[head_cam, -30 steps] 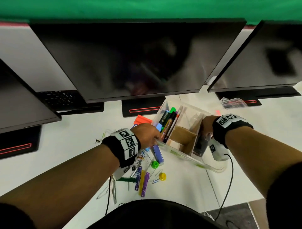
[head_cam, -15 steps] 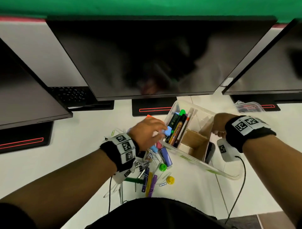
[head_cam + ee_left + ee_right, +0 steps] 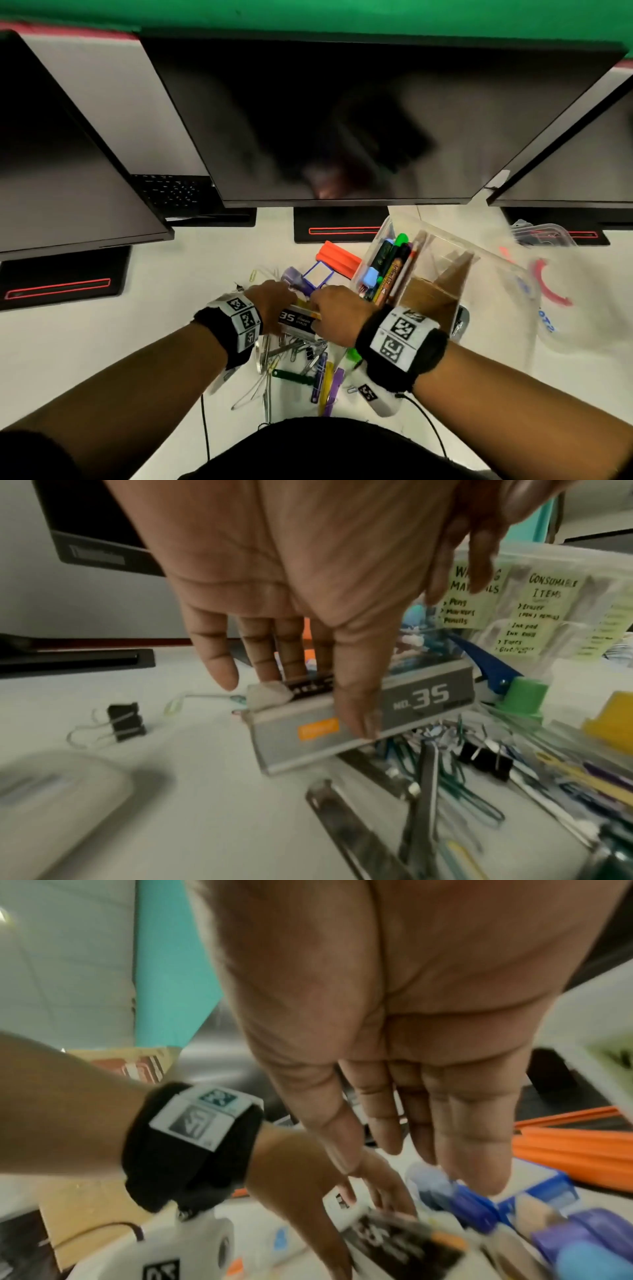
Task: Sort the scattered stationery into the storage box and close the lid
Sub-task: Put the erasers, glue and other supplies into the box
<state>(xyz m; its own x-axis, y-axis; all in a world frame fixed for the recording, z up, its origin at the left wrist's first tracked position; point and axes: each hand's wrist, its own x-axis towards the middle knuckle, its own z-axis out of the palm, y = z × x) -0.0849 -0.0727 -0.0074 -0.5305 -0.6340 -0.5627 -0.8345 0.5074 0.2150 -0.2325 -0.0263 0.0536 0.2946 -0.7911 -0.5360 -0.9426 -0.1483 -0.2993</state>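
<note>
A clear storage box (image 3: 496, 270) stands tilted at centre right, with markers (image 3: 394, 267) in its left compartment and cardboard dividers (image 3: 431, 298) beside them. Its front carries green labels (image 3: 544, 599). Left of it lies the stationery pile. My left hand (image 3: 274, 301) pinches a grey staples box marked 35 (image 3: 428, 699) between thumb and fingers (image 3: 318, 704), just above the pile. My right hand (image 3: 329, 308) hovers next to it with fingers straight (image 3: 411, 1150), holding nothing. Paper clips, binder clips (image 3: 486, 758) and coloured pegs (image 3: 325, 377) lie beneath.
Three dark monitors (image 3: 342, 120) overhang the back of the white desk. An orange item (image 3: 339, 260) and a blue-framed tag (image 3: 318, 274) lie behind the pile. A small clear container (image 3: 544, 234) sits far right. Clear plastic with red print (image 3: 555, 298) lies right of the box.
My left hand came down from the box's marker compartment to the pile and took hold of the staples box. My right hand left the box's right side and crossed to the pile.
</note>
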